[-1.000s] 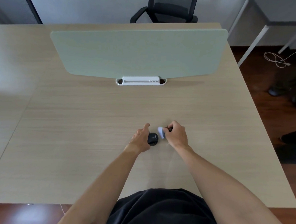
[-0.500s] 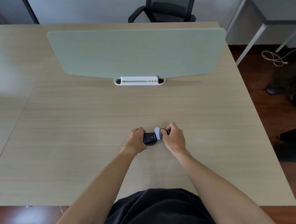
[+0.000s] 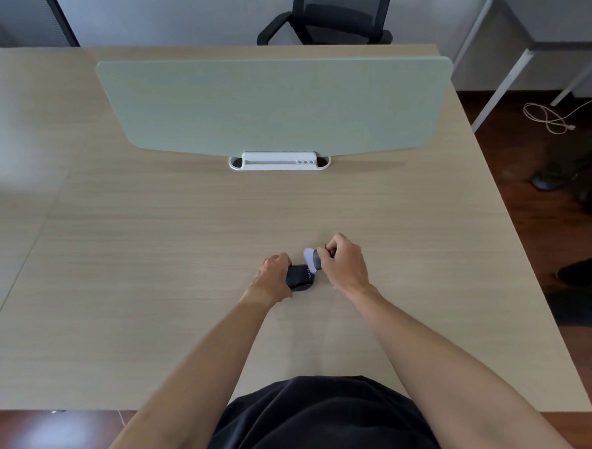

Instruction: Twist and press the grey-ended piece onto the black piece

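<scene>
A small black object (image 3: pixel 300 276) with faint white lettering lies on the wooden table (image 3: pixel 152 266) in front of me. My left hand (image 3: pixel 273 275) grips its left end with curled fingers. My right hand (image 3: pixel 344 264) pinches a small grey piece with a white rounded tip (image 3: pixel 310 257), held just above and to the right of the black object, close to touching it. What the two parts are exactly is too small to tell.
A pale green divider panel (image 3: pixel 274 102) stands across the table on a white base (image 3: pixel 279 160). A black office chair (image 3: pixel 331 13) sits behind it. A grey side table (image 3: pixel 544 15) and a white cable (image 3: pixel 549 116) are on the right; shoes (image 3: pixel 585 271) stand on the floor.
My left hand has closed round the black object's left end. The right hand has brought the white-tipped piece closer to the black object.
</scene>
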